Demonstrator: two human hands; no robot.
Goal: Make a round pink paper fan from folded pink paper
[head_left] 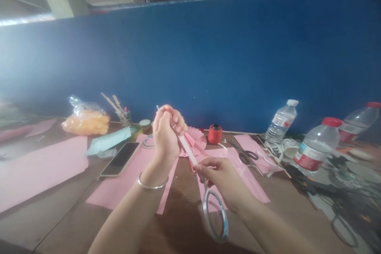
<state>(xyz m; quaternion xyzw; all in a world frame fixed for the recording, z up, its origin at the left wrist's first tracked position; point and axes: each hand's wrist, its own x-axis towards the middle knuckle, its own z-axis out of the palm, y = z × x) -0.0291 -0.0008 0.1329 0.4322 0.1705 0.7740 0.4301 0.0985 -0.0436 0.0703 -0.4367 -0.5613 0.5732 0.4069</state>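
My left hand [167, 135], a silver bangle on its wrist, is closed around one end of a narrow pink paper strip [195, 139]. A thin pale tip sticks out above its fingers; what it belongs to is hidden. A white length of tape [187, 150] runs from my left hand down to my right hand [218, 174], whose thumb and fingers pinch it. Below the right hand hangs a roll of tape [224, 228], apparently double-sided, joined by its loose end. Behind the hands is a pink pleated paper fan [202, 139] with small dark dots, partly covered.
Pink paper sheets [116, 188] lie across the brown table [178, 228]. A phone [120, 159] and a bag of orange stuff [86, 122] are left. Rightward are a red spool [214, 133], black-handled scissors [244, 155], and water bottles [317, 147]. A blue wall [190, 59] stands behind.
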